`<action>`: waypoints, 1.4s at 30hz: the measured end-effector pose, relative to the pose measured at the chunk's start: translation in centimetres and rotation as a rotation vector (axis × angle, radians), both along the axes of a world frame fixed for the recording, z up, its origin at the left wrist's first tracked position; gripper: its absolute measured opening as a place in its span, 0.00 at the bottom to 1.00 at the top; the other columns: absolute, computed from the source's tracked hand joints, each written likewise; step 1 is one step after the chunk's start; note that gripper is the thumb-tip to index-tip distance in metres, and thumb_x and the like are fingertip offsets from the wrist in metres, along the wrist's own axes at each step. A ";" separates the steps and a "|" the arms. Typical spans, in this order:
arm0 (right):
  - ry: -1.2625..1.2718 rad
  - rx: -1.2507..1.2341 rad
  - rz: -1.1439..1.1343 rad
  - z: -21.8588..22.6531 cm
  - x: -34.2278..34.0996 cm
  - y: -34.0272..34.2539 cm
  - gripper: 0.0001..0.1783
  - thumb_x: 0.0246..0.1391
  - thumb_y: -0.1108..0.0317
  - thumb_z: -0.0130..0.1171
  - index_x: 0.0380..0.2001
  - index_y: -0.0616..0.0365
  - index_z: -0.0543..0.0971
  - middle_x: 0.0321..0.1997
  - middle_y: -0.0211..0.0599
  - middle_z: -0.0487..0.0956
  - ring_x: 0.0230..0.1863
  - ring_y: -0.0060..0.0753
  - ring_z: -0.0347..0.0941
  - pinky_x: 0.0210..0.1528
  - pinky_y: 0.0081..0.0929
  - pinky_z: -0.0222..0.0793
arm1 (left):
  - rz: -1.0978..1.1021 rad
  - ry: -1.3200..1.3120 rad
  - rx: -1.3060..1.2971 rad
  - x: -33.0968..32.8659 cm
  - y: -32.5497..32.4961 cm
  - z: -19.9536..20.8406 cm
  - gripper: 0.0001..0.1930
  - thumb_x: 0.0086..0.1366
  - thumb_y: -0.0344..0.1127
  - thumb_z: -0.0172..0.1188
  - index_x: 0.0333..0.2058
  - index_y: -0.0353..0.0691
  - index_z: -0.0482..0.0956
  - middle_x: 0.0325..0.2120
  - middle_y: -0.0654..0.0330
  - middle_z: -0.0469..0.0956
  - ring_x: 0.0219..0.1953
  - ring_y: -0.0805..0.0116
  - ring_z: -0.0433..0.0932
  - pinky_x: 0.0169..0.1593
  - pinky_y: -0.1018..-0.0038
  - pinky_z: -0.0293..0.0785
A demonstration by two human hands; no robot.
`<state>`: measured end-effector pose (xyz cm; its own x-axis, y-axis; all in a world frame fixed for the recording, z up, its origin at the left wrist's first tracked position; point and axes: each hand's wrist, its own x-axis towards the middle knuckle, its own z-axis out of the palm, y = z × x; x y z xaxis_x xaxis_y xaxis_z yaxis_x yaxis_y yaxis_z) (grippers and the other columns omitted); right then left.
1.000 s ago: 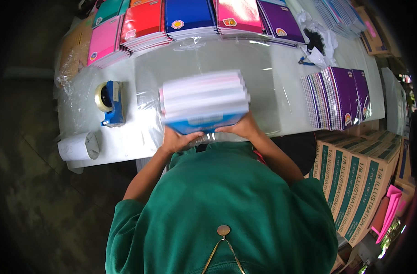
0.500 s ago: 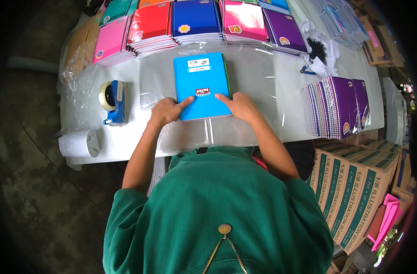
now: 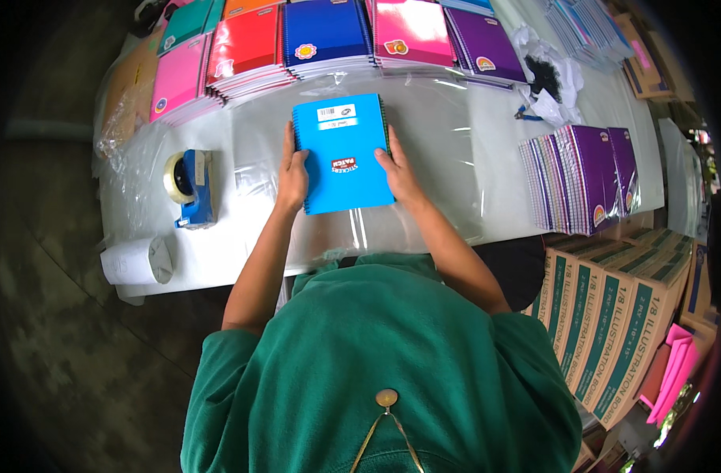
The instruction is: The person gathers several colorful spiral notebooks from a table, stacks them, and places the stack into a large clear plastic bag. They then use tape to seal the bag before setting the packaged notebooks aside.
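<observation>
In the head view, a blue notebook (image 3: 341,185) is held near the middle of the front edge of the surface (image 3: 218,256), over a clear plastic sheet (image 3: 435,169). It is gripped from both sides. By the left hand (image 3: 295,169), the spiral-bound left side is clasped, with the fingers laid straight along it and the thumb bent in at the cover's edge. By the right hand (image 3: 400,169), the opposite side is clasped in the same way, with the thumb rested on the cover. A green spiral is seen just past the upper right side of the cover. Whether the underside is touching the sheet cannot be told.

Toward the left edge of the surface, a tape dispenser (image 3: 200,193) is placed, with crumpled plastic (image 3: 128,185) spread beside it. A paper roll (image 3: 136,262) is laid at the front left corner. Along the back edge, stacks are lined up, among them a red stack (image 3: 246,47), a dark blue stack (image 3: 329,35) and a purple stack (image 3: 483,47). Near the right edge, purple notebooks (image 3: 589,173) are set in a leaning row. Beyond the front right corner, cartons (image 3: 605,315) are packed side by side.
</observation>
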<state>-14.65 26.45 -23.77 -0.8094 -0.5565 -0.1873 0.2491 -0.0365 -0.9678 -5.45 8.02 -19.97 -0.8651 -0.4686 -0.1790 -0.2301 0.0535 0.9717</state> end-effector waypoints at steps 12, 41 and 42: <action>0.715 1.251 -0.325 -0.2 -1.8 8.1 0.19 0.51 0.60 0.55 0.48 0.47 0.76 0.64 0.43 0.61 0.69 0.49 0.43 0.67 0.52 0.29 | 0.402 -0.394 -1.108 5.3 -2.9 -5.1 0.16 0.60 0.41 0.53 0.46 0.46 0.77 0.58 0.42 0.58 0.62 0.43 0.51 0.62 0.51 0.46; -0.212 0.313 -0.121 5.0 -6.4 13.0 0.13 0.48 0.63 0.63 0.32 0.61 0.79 0.22 0.29 0.76 0.23 0.16 0.69 0.28 0.15 0.64 | 0.225 0.041 0.184 5.2 -5.1 4.3 0.20 0.56 0.35 0.63 0.46 0.35 0.71 0.23 0.66 0.72 0.21 0.81 0.66 0.26 0.83 0.61; -0.168 0.314 -0.148 5.0 -6.5 13.0 0.12 0.49 0.62 0.62 0.32 0.61 0.79 0.23 0.28 0.75 0.23 0.16 0.68 0.28 0.15 0.64 | 0.277 0.031 0.206 5.1 -4.4 5.3 0.18 0.56 0.34 0.63 0.44 0.36 0.72 0.23 0.67 0.72 0.21 0.81 0.65 0.26 0.83 0.60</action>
<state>-21.12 39.43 -18.78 -0.8201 -0.3306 -0.4671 0.4195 0.2079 -0.8836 -0.33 3.60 -14.63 -0.7165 -0.6432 -0.2699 -0.1785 -0.2050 0.9624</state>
